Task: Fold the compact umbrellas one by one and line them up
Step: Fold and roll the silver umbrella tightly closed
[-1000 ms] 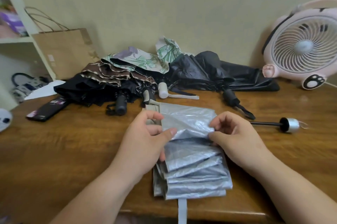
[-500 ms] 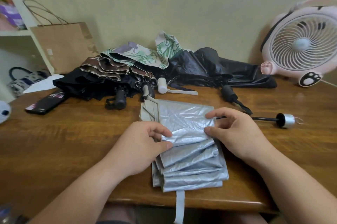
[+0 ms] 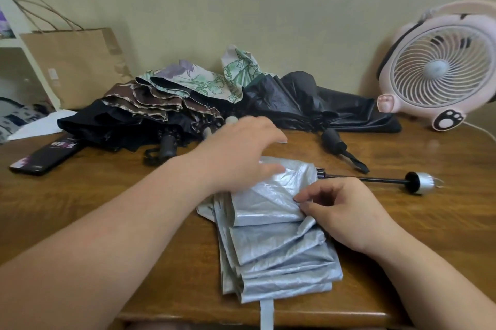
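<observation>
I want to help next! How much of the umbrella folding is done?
Nothing is lined up yet. The silver umbrella has its panels pleated flat; the right hand pinches one pleat, the left hand hovers open above it. Its strap hangs loose, shaft out. The heap of umbrellas behind waits.

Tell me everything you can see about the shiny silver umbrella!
The silver umbrella lies flat on the wooden table, its shiny crinkled fabric in overlapping pleats. A black shaft sticks out rightward, ending in a silver-capped handle. A strap hangs over the near edge. The right hand pinches a fold; the left hand hovers, blurred, over its far end.
</observation>
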A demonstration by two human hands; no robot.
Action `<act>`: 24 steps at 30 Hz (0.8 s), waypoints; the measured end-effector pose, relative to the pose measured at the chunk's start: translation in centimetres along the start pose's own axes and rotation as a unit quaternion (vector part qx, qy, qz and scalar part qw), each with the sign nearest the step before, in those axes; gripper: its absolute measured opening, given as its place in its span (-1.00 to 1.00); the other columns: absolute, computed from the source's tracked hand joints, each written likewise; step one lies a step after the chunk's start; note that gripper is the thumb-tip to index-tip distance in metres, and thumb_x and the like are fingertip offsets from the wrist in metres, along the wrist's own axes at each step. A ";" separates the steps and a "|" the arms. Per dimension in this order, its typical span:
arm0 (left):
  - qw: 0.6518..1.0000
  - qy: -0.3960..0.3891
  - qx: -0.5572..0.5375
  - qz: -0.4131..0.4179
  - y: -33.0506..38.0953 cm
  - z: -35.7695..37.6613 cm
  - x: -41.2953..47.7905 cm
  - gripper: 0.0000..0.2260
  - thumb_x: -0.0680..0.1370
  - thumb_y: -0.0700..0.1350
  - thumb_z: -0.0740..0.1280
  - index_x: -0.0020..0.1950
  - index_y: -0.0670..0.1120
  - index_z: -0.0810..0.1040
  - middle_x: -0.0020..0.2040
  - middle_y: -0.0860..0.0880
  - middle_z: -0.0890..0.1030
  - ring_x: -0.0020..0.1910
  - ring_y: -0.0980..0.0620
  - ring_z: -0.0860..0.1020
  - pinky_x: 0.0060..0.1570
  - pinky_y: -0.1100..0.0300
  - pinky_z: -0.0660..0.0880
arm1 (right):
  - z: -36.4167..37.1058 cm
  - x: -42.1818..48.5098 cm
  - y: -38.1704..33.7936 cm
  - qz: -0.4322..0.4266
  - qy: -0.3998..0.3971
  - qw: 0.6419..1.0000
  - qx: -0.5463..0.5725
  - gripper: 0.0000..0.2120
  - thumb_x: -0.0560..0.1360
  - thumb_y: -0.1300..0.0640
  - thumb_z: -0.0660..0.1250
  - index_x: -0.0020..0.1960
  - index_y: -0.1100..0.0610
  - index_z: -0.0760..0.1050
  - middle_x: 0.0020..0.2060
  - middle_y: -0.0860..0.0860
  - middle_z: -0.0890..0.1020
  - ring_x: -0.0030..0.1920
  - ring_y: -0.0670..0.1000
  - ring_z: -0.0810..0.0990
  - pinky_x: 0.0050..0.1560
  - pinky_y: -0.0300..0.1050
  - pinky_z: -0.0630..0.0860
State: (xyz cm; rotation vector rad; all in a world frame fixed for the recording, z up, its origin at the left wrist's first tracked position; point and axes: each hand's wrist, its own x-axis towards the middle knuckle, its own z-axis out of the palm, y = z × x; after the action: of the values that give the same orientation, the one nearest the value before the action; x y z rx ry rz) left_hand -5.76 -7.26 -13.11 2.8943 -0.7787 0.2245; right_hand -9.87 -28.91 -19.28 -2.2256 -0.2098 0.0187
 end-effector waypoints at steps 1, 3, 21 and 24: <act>0.998 -0.047 0.010 0.026 -0.1 1.0 0.6 -0.41 0.60 0.30 0.27 0.59 0.18 0.25 0.57 0.13 0.29 0.54 0.07 0.22 0.54 -0.08 0.18 | 0.0 0.0 0.0 -0.001 -0.001 1.000 0.001 -0.87 0.50 0.13 0.49 -0.13 -0.10 0.72 -0.24 -0.11 0.73 -0.19 -0.06 0.68 -0.10 -0.17 0.61; 0.993 -0.109 0.023 0.037 -0.3 2.7 1.0 -0.33 0.61 0.37 0.17 0.66 0.22 0.03 0.66 0.13 0.11 0.62 0.06 0.09 0.59 -0.06 0.06 | -0.1 -0.1 -0.1 -0.003 -0.003 1.000 -0.002 -0.87 0.49 0.13 0.49 -0.15 -0.09 0.73 -0.24 -0.11 0.73 -0.18 -0.03 0.68 -0.07 -0.11 0.61; 0.994 -0.084 0.051 0.054 -0.3 4.8 -0.1 -0.40 0.59 0.43 0.00 0.54 0.41 -0.21 0.39 0.12 0.23 0.28 0.02 0.25 0.34 0.00 0.24 | -6.6 9.5 -5.5 -0.141 -0.072 0.951 -0.264 -0.86 0.50 0.00 0.45 0.06 -0.11 0.66 -0.17 -0.20 0.67 -0.15 -0.19 0.63 -0.04 -0.19 0.60; 0.994 -0.093 0.034 0.045 -0.2 4.4 0.0 -0.39 0.55 0.46 0.05 0.55 0.43 -0.12 0.41 0.23 0.15 0.35 0.11 0.16 0.40 0.06 0.17 | -5.2 10.1 -2.3 -0.122 -0.147 0.959 -0.209 -0.86 0.52 0.00 0.47 0.07 -0.11 0.66 -0.13 -0.21 0.69 -0.12 -0.20 0.64 -0.03 -0.22 0.57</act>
State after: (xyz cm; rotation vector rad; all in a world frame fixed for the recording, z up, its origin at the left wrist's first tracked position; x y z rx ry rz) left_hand -5.20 -7.80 -17.42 2.9784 -0.9499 -0.0125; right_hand 0.21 -29.98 -13.61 -2.5950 -0.7083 0.1860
